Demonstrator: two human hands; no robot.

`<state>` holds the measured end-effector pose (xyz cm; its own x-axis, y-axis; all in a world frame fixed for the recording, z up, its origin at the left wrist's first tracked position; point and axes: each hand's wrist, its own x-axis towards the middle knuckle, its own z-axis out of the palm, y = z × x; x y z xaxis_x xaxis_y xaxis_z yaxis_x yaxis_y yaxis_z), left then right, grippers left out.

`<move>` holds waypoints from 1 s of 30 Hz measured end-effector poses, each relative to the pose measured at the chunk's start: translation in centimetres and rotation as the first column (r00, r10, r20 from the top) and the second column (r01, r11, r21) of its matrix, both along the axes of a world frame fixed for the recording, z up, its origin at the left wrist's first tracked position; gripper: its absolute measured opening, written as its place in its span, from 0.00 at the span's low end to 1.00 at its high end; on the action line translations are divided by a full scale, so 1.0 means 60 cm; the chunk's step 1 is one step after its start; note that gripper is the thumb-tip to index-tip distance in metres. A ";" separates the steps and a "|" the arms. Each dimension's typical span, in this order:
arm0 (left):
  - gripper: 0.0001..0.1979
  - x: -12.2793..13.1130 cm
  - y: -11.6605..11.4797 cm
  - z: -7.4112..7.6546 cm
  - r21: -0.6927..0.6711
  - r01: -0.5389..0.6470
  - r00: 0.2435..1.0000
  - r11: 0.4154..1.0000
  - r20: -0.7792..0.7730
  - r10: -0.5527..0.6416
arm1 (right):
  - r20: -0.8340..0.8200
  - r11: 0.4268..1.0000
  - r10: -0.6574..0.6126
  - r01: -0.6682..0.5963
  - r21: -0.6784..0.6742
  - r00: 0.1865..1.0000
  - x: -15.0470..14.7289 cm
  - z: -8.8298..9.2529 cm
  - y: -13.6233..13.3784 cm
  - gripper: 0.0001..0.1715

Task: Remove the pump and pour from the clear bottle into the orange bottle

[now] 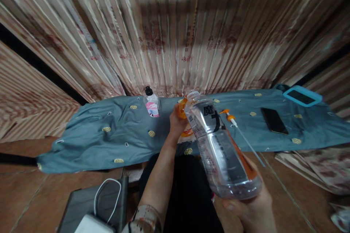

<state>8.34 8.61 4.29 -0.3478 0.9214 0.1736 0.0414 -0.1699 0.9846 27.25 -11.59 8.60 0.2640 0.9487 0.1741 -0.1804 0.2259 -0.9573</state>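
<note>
Grip of the right hand (254, 211) is closed around the bottom of the clear bottle (218, 145): the palm is under the base and the thumb is pressed on the near wall. From this hand the bottle goes away and to the left, tilted, so its long axis runs from the base near the body to the open mouth at the far end. The mouth has no cap and only a little liquid lies in the low end, by the palm.

Just beside the mouth, on its left, is the left hand (177, 121), stretched forward. Its fingers are curled around an orange object (182, 110); I cannot tell exactly what it is, because the bottle covers a part of it. The orange object touches the bottle neck or is very near to it. So the left hand is the nearer one to the mouth, and the right hand is at the opposite end.

To the right of the mouth a spray pump (232, 117) with a long tube lies on the blue cloth (109, 142). Further left of the left hand stands a small bottle (152, 105) with a black cap.
</note>
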 end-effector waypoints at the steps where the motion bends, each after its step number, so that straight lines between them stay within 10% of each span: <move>1: 0.21 0.000 0.000 0.001 -0.006 -0.010 1.000 1.000 -0.007 0.010 | 0.013 1.000 0.006 -0.006 -0.001 1.000 0.001 -0.002 0.001 0.57; 10: 0.22 0.003 -0.009 0.019 0.002 -0.027 0.999 1.000 -0.021 0.027 | 0.301 0.980 0.093 -0.141 0.142 0.949 0.048 -0.037 0.018 0.55; 20: 0.21 0.001 -0.010 0.021 -0.002 -0.019 0.999 1.000 -0.034 0.019 | 0.314 0.997 -0.047 0.027 0.069 0.948 -0.027 0.063 0.049 0.76; 30: 0.22 0.002 -0.005 0.009 0.025 -0.008 1.000 1.000 0.010 0.008 | 0.038 0.999 -0.039 0.039 -0.016 0.999 0.005 -0.002 -0.004 0.55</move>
<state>8.45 8.32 4.86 -0.3572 0.9138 0.1932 0.0330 -0.1944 0.9804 27.57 -11.82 8.46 0.2943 0.9406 0.1691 -0.1353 0.2161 -0.9669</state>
